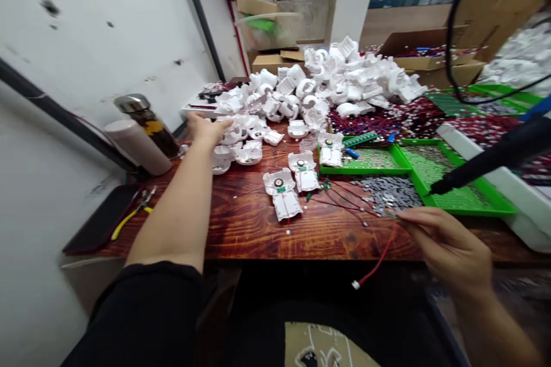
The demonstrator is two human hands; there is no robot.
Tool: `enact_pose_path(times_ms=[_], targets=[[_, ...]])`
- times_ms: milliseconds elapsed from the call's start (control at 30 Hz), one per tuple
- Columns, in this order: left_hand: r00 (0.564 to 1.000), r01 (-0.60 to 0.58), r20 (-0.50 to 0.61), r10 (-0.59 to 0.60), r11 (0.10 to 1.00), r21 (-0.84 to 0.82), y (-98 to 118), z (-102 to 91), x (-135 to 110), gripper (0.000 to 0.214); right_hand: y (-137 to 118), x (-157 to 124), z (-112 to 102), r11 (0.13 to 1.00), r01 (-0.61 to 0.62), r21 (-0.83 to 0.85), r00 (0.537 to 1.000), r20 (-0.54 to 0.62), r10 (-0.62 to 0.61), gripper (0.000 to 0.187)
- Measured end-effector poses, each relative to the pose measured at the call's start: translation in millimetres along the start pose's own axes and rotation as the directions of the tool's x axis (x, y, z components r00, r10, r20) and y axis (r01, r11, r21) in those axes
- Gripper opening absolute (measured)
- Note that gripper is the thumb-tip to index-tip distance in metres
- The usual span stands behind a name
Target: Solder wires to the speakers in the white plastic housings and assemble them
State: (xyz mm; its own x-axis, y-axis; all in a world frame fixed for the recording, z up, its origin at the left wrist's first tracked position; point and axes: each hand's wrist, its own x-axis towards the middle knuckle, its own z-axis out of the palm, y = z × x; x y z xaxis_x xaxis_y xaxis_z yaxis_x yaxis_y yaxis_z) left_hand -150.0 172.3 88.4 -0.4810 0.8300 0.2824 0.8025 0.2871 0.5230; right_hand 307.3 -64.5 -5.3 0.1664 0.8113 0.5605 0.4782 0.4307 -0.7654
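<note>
My left hand (207, 129) reaches out to the left end of a heap of white plastic housings (344, 77). Its fingers look spread, though somewhat blurred, and I see nothing held in them. My right hand (451, 243) pinches a small green circuit board (391, 214) between thumb and fingertips. From it a red wire (381, 258) hangs past the table edge and ends in a white connector (356, 285). Between the hands lie opened white housings, including a near one (287, 206) and one behind it (307, 180), each with a round speaker-like disc and a green board.
Green trays (365, 171) of small parts and loose grey pieces (390, 194) lie on the right. A black tool (495, 155) juts in above them. Pliers (133, 213), a white bottle (138, 148) and a glass flask (148, 123) are at left. Red wires (404, 120) lie behind.
</note>
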Motion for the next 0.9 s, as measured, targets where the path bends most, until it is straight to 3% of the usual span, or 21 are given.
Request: enact_pose_path(times_ms=[67,133,167,233,333,400,467,533,600,633,700,800,900], targets=[[0.989,-0.029,-0.145,0.01,0.991,-0.131,5,-7.1,-17,0.093,-5,6,10,0.991,0.002,0.133,0.999,-0.044,0.004,0.018],[0.96,-0.207,-0.249,0.126,0.92,-0.334,11,-15.2,-43,0.095,-10,14,15,0.963,-0.031,0.266,0.999,-0.027,0.04,0.017],[0.936,-0.331,-0.267,0.228,0.826,-0.457,13,-19.7,-59,0.094,-13,18,16,0.946,-0.049,0.322,0.998,-0.007,0.055,0.015],[0.843,-0.525,-0.289,0.454,0.576,-0.627,17,-28.6,-99,0.096,-20,26,15,0.918,-0.088,0.386,0.996,0.051,0.074,0.012],[0.673,-0.541,-0.208,0.709,0.281,-0.793,20,-38.9,-166,0.095,-31,35,11,0.87,-0.171,0.463,0.974,0.214,0.078,0.009],[0.565,-0.437,-0.075,0.821,0.221,-0.872,20,-42.7,-204,0.097,-38,37,10,0.77,-0.256,0.584,0.931,0.364,0.033,0.008],[0.466,-0.34,0.018,0.884,0.198,-0.919,19,-44.5,-230,0.098,-43,36,13,0.64,-0.376,0.67,0.859,0.511,-0.032,0.008],[0.394,-0.279,0.062,0.917,0.184,-0.943,21,-45.0,-242,0.096,-47,30,19,0.565,-0.505,0.652,0.766,0.641,-0.056,0.011],[0.353,-0.277,0.076,0.933,0.182,-0.943,24,-44.2,-247,0.092,-48,21,26,0.555,-0.588,0.589,0.701,0.713,-0.014,0.014],[0.338,-0.323,0.072,0.938,0.188,-0.928,26,-43.4,-249,0.09,-48,15,29,0.554,-0.608,0.569,0.698,0.715,0.031,0.015],[0.322,-0.511,0.049,0.945,0.217,-0.832,30,-40.9,-255,0.086,-46,3,35,0.541,-0.614,0.575,0.74,0.658,0.14,0.016],[0.273,-0.801,-0.034,0.961,0.208,-0.562,34,-33.9,-274,0.073,-42,-13,40,0.495,-0.595,0.633,0.797,0.547,0.257,0.013],[0.241,-0.877,-0.128,0.962,0.159,-0.454,36,-24.1,-293,0.055,-42,-24,42,0.476,-0.579,0.661,0.814,0.494,0.305,0.01]])
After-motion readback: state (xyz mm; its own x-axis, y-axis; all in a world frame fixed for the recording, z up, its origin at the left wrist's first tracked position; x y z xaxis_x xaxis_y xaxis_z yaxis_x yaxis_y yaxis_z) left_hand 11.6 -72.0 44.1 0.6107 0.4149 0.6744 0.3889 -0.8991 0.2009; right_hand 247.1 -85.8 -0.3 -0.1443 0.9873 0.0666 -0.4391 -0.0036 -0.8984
